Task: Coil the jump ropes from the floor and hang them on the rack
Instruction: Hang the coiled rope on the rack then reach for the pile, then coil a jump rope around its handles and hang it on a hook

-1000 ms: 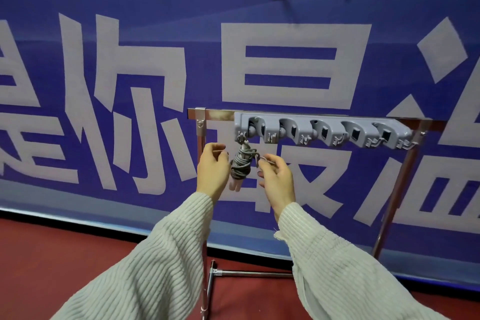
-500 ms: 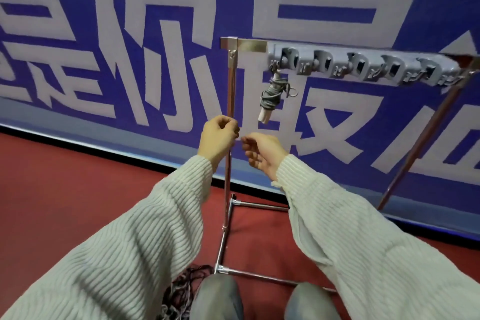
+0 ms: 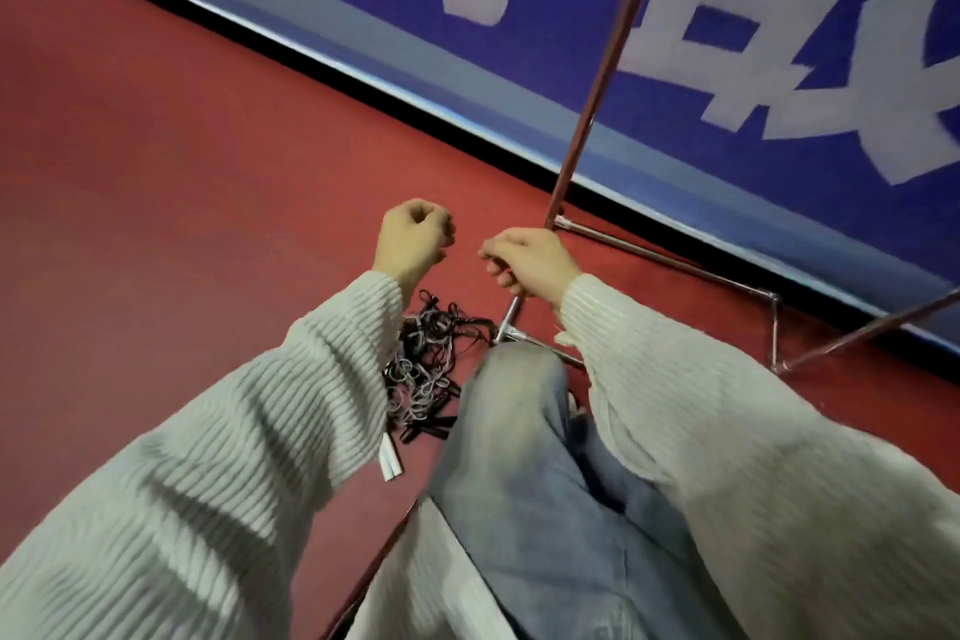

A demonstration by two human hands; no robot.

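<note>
Looking down: left hand (image 3: 413,239) and right hand (image 3: 530,263) fingers curled, nothing visibly held; tangled ropes (image 3: 428,364) on floor, half hidden behind the left sleeve (image 3: 260,431).

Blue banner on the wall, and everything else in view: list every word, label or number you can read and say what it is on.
Blue banner: large white characters, cropped at the frame edges; only partial strokes show, so none can be read whole.
Jump ropes on the floor, rack, sleeves: no text visible.

Tangled jump ropes (image 3: 426,369) on red floor (image 3: 182,172)
</note>
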